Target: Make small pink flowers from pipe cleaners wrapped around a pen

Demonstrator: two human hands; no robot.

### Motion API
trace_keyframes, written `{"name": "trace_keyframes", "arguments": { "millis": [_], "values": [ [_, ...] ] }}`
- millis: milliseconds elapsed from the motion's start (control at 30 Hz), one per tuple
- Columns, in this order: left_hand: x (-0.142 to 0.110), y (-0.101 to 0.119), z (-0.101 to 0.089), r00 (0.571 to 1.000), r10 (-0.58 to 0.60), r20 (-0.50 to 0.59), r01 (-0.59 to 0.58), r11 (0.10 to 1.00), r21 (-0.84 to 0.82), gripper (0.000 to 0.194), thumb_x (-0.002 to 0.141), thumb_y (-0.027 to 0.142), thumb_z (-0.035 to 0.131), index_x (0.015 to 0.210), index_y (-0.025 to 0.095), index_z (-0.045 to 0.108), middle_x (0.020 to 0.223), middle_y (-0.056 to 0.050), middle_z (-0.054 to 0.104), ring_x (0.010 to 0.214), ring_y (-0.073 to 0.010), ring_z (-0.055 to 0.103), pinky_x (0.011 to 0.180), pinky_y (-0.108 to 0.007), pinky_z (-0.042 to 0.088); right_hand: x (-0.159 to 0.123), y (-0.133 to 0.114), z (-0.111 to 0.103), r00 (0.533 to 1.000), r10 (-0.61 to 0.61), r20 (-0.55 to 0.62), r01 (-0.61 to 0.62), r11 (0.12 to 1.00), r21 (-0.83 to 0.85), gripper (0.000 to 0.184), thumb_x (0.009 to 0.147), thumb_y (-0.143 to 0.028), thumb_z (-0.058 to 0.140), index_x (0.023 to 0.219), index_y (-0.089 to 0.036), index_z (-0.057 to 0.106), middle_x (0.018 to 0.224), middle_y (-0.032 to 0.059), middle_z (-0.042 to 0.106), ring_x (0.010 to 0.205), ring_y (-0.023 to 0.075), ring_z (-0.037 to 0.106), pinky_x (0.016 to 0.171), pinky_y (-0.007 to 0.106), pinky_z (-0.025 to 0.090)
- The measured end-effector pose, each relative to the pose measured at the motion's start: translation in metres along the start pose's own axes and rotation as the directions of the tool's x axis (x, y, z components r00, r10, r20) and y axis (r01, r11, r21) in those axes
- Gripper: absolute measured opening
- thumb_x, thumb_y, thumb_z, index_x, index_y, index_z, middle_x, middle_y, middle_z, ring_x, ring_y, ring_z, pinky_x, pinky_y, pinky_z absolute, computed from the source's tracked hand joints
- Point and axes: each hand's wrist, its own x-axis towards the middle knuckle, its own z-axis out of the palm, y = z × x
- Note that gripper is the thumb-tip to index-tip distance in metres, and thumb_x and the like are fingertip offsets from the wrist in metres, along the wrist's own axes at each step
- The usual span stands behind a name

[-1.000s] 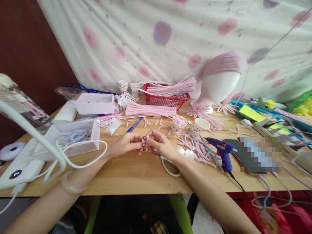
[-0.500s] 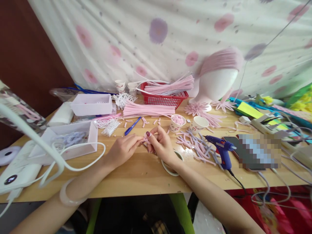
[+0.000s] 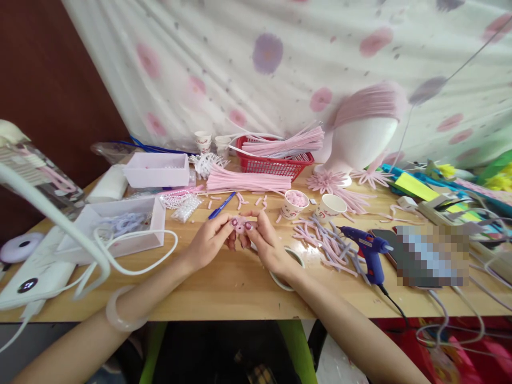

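From here, I see the left hand (image 3: 212,239) and right hand (image 3: 270,246) both pinching a little pink fuzzy bit (image 3: 240,226) between them, thumbs nearest. Fingers hide its far side. The right arm covers part of a pale ring (image 3: 277,281).

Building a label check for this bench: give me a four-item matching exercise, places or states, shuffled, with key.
Column one
1. Basket
2. Left hand and right hand
3. Pen
4. Glue gun

Column two
A. Lying on the tabletop just beyond the left hand
B. Beside a phone
C. Red, with a bundle of pink stems in it
D. Fingertips together at a small pink piece

Pairs: 1-C, 2-D, 3-A, 4-B
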Motion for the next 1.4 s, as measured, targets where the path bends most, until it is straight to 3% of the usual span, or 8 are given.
{"name": "trace_keyframes", "arguments": {
  "millis": [333, 633, 767, 900, 1000, 1100, 1233, 1400],
  "values": [
    [0.000, 0.000, 0.002, 0.996, -0.028, -0.082, 0.018, 0.992, -0.122, 0.029, 0.092, 0.043, 0.048, 0.077, 0.018, 0.052, 0.061, 0.005, 0.047, 0.050, -0.0097, 0.049, 0.044, -0.020, 0.048, -0.001, -0.001, -0.001, 0.998, 0.000, 0.059, 0.001, 1.000, -0.017, 0.031, 0.093, -0.038, 0.052, 0.116, -0.025, 0.034, 0.078, -0.0017, 0.053, 0.066, 0.0135, 0.049, 0.063, 0.027, 0.039],
    [-0.002, 0.000, 0.004, 0.989, 0.024, -0.147, -0.006, 0.993, 0.121, 0.027, 0.094, 0.035, 0.044, 0.073, 0.019, 0.048, 0.058, 0.006, 0.048, 0.047, -0.0088, 0.051, 0.047, -0.021, 0.045, 0.001, 0.006, -0.005, 0.997, -0.067, -0.027, 0.060, 0.977, -0.206, 0.017, 0.094, -0.023, 0.045, 0.104, -0.025, 0.031, 0.070, -0.0049, 0.054, 0.055, 0.0109, 0.048, 0.053, 0.022, 0.038],
    [0.000, 0.000, 0.002, 0.989, -0.097, -0.109, 0.097, 0.995, -0.003, 0.028, 0.087, 0.041, 0.056, 0.072, 0.018, 0.052, 0.058, 0.005, 0.050, 0.049, -0.0097, 0.053, 0.048, -0.022, 0.049, 0.002, 0.001, -0.011, 0.950, -0.296, 0.098, 0.288, 0.714, -0.638, 0.018, 0.088, -0.011, 0.045, 0.099, -0.023, 0.036, 0.072, -0.0013, 0.054, 0.060, 0.0135, 0.051, 0.058, 0.026, 0.041],
    [0.004, -0.001, 0.002, 0.980, -0.201, -0.010, 0.196, 0.964, -0.181, 0.037, 0.075, 0.050, 0.068, 0.071, 0.016, 0.055, 0.057, 0.005, 0.050, 0.048, -0.0091, 0.051, 0.047, -0.023, 0.052, 0.002, -0.002, -0.013, 0.894, -0.388, 0.222, 0.407, 0.503, -0.762, 0.015, 0.088, -0.009, 0.043, 0.094, -0.022, 0.039, 0.080, 0.0051, 0.059, 0.071, 0.0182, 0.057, 0.065, 0.031, 0.045],
    [0.005, -0.001, 0.000, 0.970, -0.234, 0.061, 0.242, 0.921, -0.307, 0.037, 0.073, 0.049, 0.071, 0.076, 0.014, 0.060, 0.060, 0.004, 0.052, 0.050, -0.0079, 0.048, 0.047, -0.022, 0.052, 0.003, -0.005, -0.012, 0.952, -0.277, 0.134, 0.300, 0.740, -0.602, 0.015, 0.086, -0.011, 0.047, 0.092, -0.022, 0.037, 0.078, 0.0026, 0.058, 0.066, 0.0156, 0.055, 0.061, 0.028, 0.043],
    [0.005, 0.002, -0.006, 0.966, -0.190, 0.175, 0.240, 0.913, -0.331, 0.033, 0.074, 0.046, 0.071, 0.078, 0.014, 0.061, 0.061, 0.005, 0.051, 0.051, -0.0081, 0.049, 0.048, -0.023, 0.053, 0.007, -0.010, -0.012, 1.000, 0.004, 0.014, -0.002, 0.995, -0.096, 0.025, 0.079, -0.016, 0.056, 0.088, -0.024, 0.034, 0.067, -0.0050, 0.054, 0.054, 0.0108, 0.048, 0.053, 0.023, 0.038],
    [0.005, 0.007, -0.016, 0.945, -0.140, 0.296, 0.199, 0.963, -0.181, 0.028, 0.077, 0.041, 0.069, 0.075, 0.015, 0.060, 0.066, 0.003, 0.056, 0.053, -0.0098, 0.055, 0.054, -0.026, 0.054, 0.013, -0.011, -0.013, 0.933, 0.342, 0.109, -0.356, 0.840, 0.410, 0.033, 0.064, -0.014, 0.062, 0.079, -0.023, 0.034, 0.057, -0.0089, 0.052, 0.045, 0.0069, 0.041, 0.050, 0.021, 0.034],
    [0.007, 0.006, -0.017, 0.960, -0.139, 0.244, 0.185, 0.966, -0.180, 0.029, 0.080, 0.043, 0.064, 0.074, 0.016, 0.058, 0.066, 0.002, 0.054, 0.058, -0.0111, 0.054, 0.060, -0.028, 0.056, 0.010, -0.012, -0.013, 0.962, 0.273, 0.018, -0.267, 0.919, 0.289, 0.025, 0.073, -0.021, 0.064, 0.082, -0.022, 0.040, 0.063, -0.0060, 0.054, 0.053, 0.0100, 0.048, 0.054, 0.023, 0.038]
  ]
}}
